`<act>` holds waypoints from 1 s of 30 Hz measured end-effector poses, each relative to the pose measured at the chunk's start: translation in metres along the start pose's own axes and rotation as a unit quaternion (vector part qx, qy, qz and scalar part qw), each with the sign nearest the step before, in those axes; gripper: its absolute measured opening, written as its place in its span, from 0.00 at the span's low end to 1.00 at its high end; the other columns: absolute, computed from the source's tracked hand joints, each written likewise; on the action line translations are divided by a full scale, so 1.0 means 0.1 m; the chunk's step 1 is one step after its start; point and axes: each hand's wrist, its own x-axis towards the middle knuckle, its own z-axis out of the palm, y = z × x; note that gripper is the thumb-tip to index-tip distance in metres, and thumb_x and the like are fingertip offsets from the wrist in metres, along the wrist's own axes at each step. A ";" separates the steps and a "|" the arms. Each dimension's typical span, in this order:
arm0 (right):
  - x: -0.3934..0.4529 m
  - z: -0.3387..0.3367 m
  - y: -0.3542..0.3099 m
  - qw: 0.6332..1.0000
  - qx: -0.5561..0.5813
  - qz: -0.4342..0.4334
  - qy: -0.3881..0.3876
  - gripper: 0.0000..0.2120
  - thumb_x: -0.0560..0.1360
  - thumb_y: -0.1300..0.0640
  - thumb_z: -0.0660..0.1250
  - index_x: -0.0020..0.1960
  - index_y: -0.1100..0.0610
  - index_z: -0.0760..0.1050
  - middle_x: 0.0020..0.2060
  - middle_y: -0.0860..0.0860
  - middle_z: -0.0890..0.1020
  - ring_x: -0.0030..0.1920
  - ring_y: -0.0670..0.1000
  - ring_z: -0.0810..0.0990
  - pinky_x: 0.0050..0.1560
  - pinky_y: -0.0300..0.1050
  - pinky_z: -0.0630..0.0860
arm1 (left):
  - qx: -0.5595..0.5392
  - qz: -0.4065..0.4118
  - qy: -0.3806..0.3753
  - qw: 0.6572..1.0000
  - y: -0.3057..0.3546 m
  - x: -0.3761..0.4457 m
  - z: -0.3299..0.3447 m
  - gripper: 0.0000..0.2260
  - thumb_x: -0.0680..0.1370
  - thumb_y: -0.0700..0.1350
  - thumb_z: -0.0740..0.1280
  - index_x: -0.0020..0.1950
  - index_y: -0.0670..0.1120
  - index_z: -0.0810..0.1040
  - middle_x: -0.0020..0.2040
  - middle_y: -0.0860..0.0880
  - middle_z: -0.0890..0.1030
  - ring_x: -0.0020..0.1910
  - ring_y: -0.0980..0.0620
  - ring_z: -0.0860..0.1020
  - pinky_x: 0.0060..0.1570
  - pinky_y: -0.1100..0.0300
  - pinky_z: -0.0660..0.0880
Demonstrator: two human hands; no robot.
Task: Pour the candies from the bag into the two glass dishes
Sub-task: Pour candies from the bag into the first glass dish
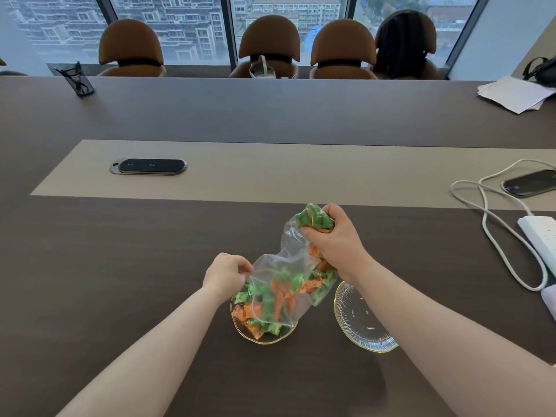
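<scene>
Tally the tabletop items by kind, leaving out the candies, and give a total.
Clear glass dishes with gold rims: 2
Clear plastic candy bag: 1
Black oval table power panels: 2
White power strip: 1
Total: 6

Hidden under the bag [279, 284]: most of the left dish [264, 338], only its near rim showing. Right of the bag, far rim of the right dish [364, 323] covered by the right forearm. Cut off at the frame's right edge: power strip [541, 236].
</scene>
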 end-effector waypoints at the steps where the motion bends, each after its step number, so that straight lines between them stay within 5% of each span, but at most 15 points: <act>1: 0.00 -0.01 -0.02 1.000 0.002 -0.004 -0.001 0.12 0.69 0.60 0.72 0.39 0.54 0.67 0.31 0.49 0.70 0.32 0.48 0.69 0.33 0.43 0.70 | 0.001 0.001 0.004 1.000 0.01 0.00 -0.02 0.08 0.73 0.44 0.66 0.41 0.56 0.84 0.48 0.55 0.84 0.47 0.54 0.81 0.44 0.60 0.75; 5: -0.02 -0.01 -0.09 1.000 -0.010 -0.020 -0.006 0.13 0.69 0.59 0.73 0.38 0.53 0.67 0.30 0.49 0.70 0.30 0.47 0.69 0.32 0.42 0.71 | -0.011 0.002 0.008 1.000 0.06 -0.05 -0.10 0.08 0.73 0.45 0.67 0.43 0.54 0.85 0.45 0.56 0.85 0.48 0.54 0.81 0.47 0.59 0.77; 10: -0.02 -0.04 -0.17 0.999 -0.010 -0.032 0.007 0.13 0.68 0.59 0.73 0.39 0.53 0.68 0.31 0.49 0.71 0.32 0.49 0.70 0.34 0.45 0.71 | -0.016 0.004 0.010 1.000 0.09 -0.10 -0.25 0.13 0.72 0.46 0.67 0.32 0.63 0.77 0.42 0.58 0.84 0.51 0.54 0.78 0.52 0.55 0.77; 20: -0.09 -0.17 -0.11 0.999 0.009 -0.013 0.046 0.13 0.68 0.62 0.72 0.44 0.62 0.68 0.33 0.51 0.71 0.32 0.48 0.69 0.34 0.43 0.70 | -0.011 0.010 0.030 0.999 0.15 -0.25 -0.50 0.15 0.72 0.43 0.65 0.31 0.62 0.76 0.37 0.61 0.80 0.49 0.53 0.77 0.50 0.57 0.75; 30: -0.12 -0.31 0.02 0.995 0.039 0.013 0.089 0.12 0.68 0.63 0.71 0.40 0.54 0.68 0.32 0.50 0.72 0.32 0.51 0.71 0.33 0.46 0.71 | -0.008 0.019 0.063 0.998 0.27 -0.33 -0.60 0.13 0.73 0.43 0.65 0.35 0.62 0.77 0.41 0.58 0.81 0.47 0.53 0.79 0.46 0.59 0.74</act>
